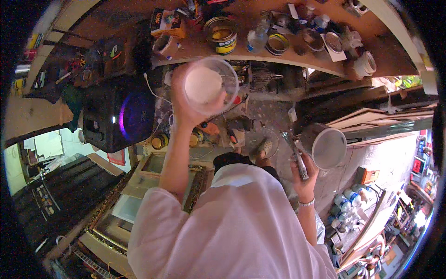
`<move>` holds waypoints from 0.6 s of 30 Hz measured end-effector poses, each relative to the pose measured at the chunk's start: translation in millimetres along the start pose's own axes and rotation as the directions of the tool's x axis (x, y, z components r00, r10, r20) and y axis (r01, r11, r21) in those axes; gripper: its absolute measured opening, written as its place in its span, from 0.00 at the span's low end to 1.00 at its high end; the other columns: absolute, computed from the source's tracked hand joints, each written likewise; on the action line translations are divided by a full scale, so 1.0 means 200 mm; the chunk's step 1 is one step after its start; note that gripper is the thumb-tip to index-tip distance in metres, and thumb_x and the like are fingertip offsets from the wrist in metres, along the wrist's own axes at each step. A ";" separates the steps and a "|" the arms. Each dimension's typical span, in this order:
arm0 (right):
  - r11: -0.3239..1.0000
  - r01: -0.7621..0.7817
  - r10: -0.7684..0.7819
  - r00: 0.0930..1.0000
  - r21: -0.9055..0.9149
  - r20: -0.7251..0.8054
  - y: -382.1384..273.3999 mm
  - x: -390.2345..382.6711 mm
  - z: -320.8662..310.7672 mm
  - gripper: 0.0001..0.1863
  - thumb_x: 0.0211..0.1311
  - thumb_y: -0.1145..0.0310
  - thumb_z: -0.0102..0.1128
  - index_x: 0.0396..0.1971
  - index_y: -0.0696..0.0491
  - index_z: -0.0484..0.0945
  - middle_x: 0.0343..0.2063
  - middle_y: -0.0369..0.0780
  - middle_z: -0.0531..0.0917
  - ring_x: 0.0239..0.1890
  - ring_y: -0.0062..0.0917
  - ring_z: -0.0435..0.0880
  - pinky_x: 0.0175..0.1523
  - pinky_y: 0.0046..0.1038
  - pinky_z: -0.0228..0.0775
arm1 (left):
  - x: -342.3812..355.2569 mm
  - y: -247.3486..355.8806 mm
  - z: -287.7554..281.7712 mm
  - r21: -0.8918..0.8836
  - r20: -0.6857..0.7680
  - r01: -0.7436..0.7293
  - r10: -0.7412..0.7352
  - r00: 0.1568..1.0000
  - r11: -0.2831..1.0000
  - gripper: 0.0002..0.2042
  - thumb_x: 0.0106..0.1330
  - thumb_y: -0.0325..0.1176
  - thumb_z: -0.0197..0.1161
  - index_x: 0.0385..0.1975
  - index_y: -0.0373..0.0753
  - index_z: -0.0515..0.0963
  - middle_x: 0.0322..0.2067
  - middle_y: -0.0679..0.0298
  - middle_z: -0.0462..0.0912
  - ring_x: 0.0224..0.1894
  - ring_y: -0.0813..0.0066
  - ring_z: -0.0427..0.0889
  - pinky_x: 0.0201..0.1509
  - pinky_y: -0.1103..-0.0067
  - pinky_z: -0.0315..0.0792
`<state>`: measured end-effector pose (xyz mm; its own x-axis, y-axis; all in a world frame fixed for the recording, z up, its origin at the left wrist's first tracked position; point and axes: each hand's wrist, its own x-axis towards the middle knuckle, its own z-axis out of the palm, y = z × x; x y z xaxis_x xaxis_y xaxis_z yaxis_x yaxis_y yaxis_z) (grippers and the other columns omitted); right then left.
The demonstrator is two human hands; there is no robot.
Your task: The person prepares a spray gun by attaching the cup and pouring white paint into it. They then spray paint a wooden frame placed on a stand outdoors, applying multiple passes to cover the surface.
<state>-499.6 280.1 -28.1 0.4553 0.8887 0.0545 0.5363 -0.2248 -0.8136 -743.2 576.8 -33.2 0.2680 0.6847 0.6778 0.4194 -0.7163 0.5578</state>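
My left hand (183, 104) is raised in the upper middle, fingers wrapped round a clear plastic cup (228, 78) with a white, pale substance inside (201, 81). At middle right, my right hand (304, 181) grips a metal tool (292, 146), apparently a spray gun, held roughly upright. Beside the tool's top is a grey cylindrical container (328, 149), which looks attached to it. The underside of that grip is hidden by the tool.
A shelf (253, 56) with cans (223, 39) and bottles spans the top. A black speaker (116, 118) stands left, ornate frames (107, 216) lie lower left, and boards (367, 121) and water bottles (348, 200) are at right. Cables and tools lie on the floor (265, 125).
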 end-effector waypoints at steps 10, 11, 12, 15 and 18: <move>0.999 0.049 -0.049 0.997 0.002 0.065 0.10 0.00 -0.14 0.09 0.56 0.69 0.72 0.32 0.58 0.83 0.25 0.48 0.85 0.29 0.45 0.85 0.33 0.38 0.75 | 0.21 0.90 -0.02 -0.048 0.406 -0.028 0.046 0.913 0.998 0.43 0.35 0.40 0.84 0.57 0.37 0.75 0.49 0.53 0.81 0.51 0.52 0.81 0.56 0.64 0.77; 0.998 0.070 -0.070 0.995 0.003 0.075 0.12 0.00 -0.17 0.09 0.57 0.70 0.72 0.34 0.58 0.83 0.25 0.48 0.85 0.28 0.44 0.84 0.34 0.37 0.75 | 0.21 0.97 0.00 -0.056 0.418 -0.035 0.056 0.907 0.998 0.43 0.35 0.39 0.84 0.57 0.37 0.75 0.49 0.54 0.81 0.50 0.52 0.81 0.56 0.64 0.77; 0.996 0.091 -0.091 0.992 0.004 0.086 0.15 -0.01 -0.20 0.10 0.58 0.70 0.71 0.36 0.59 0.83 0.25 0.47 0.85 0.27 0.42 0.84 0.35 0.36 0.74 | 0.22 1.04 0.02 -0.046 0.441 -0.059 0.073 0.894 0.997 0.43 0.35 0.39 0.84 0.58 0.37 0.74 0.50 0.55 0.81 0.50 0.52 0.82 0.56 0.64 0.77; 0.995 0.070 -0.077 0.992 0.072 0.097 0.21 -0.04 -0.30 0.10 0.57 0.71 0.71 0.37 0.57 0.84 0.28 0.47 0.86 0.28 0.42 0.85 0.35 0.37 0.75 | 0.21 1.22 0.12 -0.053 0.492 -0.117 0.128 0.861 0.992 0.45 0.35 0.37 0.84 0.61 0.39 0.72 0.52 0.57 0.81 0.49 0.52 0.82 0.56 0.62 0.77; 0.990 0.088 -0.099 0.990 0.113 0.101 0.26 -0.06 -0.43 0.10 0.56 0.71 0.71 0.38 0.56 0.84 0.31 0.47 0.86 0.30 0.43 0.85 0.37 0.37 0.76 | 0.20 1.36 0.22 -0.083 0.524 -0.162 0.181 0.832 0.983 0.48 0.35 0.36 0.84 0.64 0.41 0.69 0.52 0.58 0.82 0.49 0.52 0.83 0.54 0.62 0.77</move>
<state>-416.7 222.7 -21.9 0.3253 0.9426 0.0760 0.4901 -0.0994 -0.8660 -580.2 414.2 124.5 0.7537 0.5108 0.4136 0.2972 -0.8261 0.4787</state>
